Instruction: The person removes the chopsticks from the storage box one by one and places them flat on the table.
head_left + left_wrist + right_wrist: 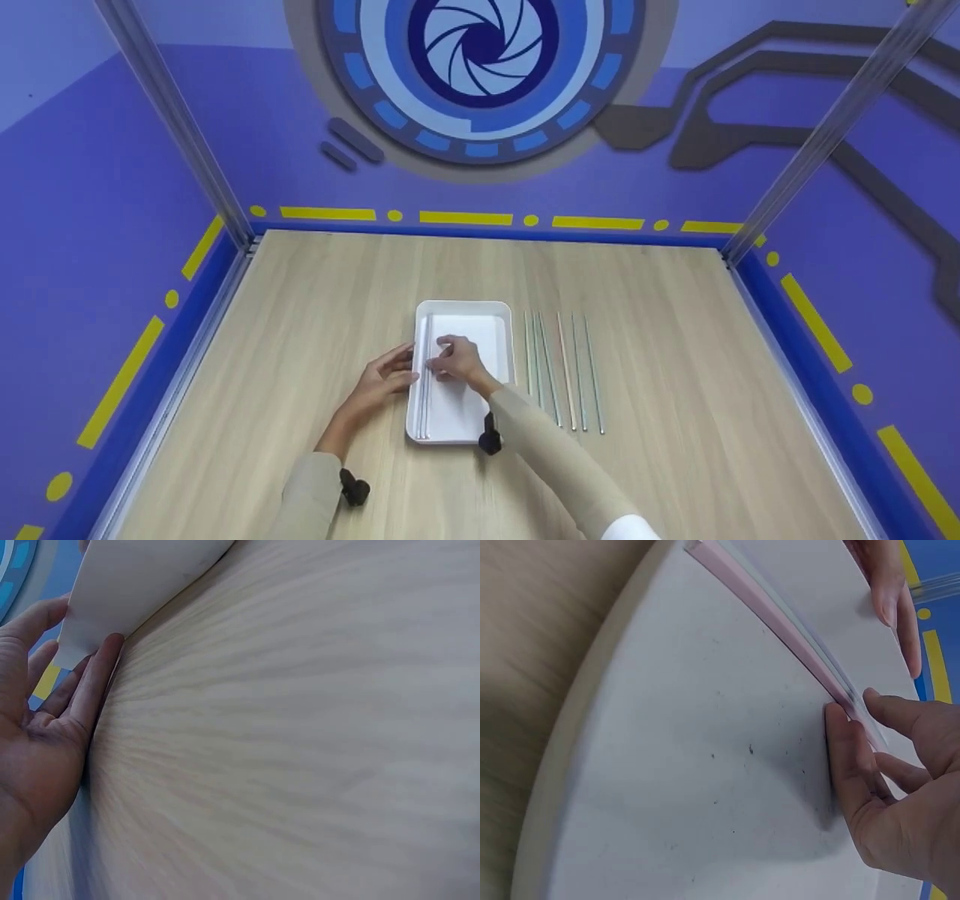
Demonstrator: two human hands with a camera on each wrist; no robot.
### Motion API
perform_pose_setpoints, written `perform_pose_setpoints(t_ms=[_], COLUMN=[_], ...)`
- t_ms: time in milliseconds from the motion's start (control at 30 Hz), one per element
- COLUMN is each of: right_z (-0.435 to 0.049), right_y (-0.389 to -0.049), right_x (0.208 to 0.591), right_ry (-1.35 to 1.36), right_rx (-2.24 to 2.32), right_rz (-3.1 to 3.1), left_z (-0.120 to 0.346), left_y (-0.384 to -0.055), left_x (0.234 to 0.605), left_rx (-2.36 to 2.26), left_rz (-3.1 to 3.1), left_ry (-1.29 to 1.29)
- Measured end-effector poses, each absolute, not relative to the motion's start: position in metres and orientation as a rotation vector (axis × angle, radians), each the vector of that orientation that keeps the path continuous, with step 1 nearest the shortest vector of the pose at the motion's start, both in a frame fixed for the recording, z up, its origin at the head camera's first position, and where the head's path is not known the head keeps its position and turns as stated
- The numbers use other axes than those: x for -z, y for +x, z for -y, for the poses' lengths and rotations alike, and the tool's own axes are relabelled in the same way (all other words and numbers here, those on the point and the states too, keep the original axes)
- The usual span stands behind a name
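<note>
A white rectangular tray (465, 431) lies on the table, with a few long thin sticks (425, 409) side by side along its left wall. In the right wrist view the nearest is a pink stick (772, 622), beside a pale green one. Over the tray, my right hand (459, 360) has its thumb and fingertips on either side of these sticks, pinching them partway along. My left hand (381, 381) rests against the tray's left outer wall, fingers fairly straight. In the left wrist view, its fingertips touch the white wall (142, 585) near the tabletop.
To the right of the tray, several thin sticks (568, 375) in greenish and reddish tints lie roughly parallel on the wooden table (660, 337). Blue-purple panels (225, 135) enclose the back and sides, with metal posts (176, 112) at the corners.
</note>
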State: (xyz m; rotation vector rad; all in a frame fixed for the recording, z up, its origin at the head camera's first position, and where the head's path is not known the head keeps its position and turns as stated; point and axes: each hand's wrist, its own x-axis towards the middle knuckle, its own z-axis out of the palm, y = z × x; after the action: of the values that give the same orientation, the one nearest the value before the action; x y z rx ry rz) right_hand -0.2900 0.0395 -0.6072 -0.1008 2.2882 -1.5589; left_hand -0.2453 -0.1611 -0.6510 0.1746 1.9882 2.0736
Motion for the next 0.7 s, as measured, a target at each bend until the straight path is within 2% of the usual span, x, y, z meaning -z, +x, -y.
perform_pose_setpoints(t_ms=[300, 700], right_z=[-0.036, -0.055], right_y=[-0.292, -0.291], right_x=[0.609, 0.601], right_ry=[-0.214, -0.277], right_rx=[1.372, 1.042], right_rz=[-2.433, -2.600], left_z=[0.161, 0.160], left_y=[-0.243, -0.243], left_x=[0.647, 0.650], left_rx=[-2.073, -2.081], left_rz=[-1.962, -1.958], left_ry=[0.147, 0.152])
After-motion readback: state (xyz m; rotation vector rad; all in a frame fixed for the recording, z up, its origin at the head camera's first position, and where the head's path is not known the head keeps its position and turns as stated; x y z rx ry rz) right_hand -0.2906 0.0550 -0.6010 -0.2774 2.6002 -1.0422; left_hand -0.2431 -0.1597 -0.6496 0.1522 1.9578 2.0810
